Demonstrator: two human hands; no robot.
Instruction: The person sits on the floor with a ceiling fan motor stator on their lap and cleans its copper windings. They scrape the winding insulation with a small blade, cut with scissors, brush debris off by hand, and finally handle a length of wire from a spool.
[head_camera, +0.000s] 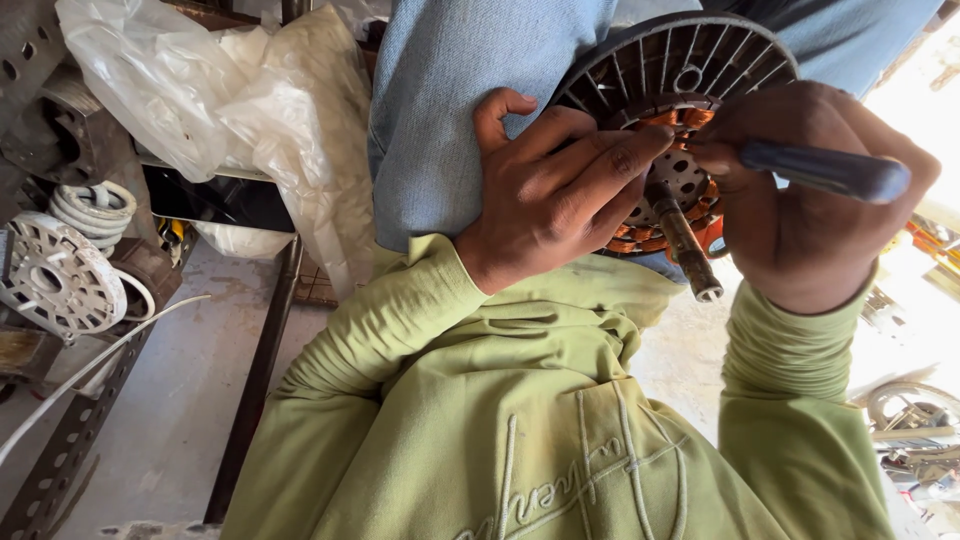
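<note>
Gripping a dark-handled tool (825, 170) in our closed right hand (810, 200), we hold its hidden tip at the copper windings (665, 120) of a fan motor (670, 75) resting on our denim-clad knee (450, 110). Our left hand (555, 190) lies spread on the motor, fingertips pressing its perforated centre plate beside the steel shaft (685, 240). Crumpled clear plastic bags (230, 90) fill the upper left; below them sit a white slotted disc (55, 280) and a perforated metal rail (70, 430). Bare concrete floor (190, 400) lies open between rail and sleeve.
</note>
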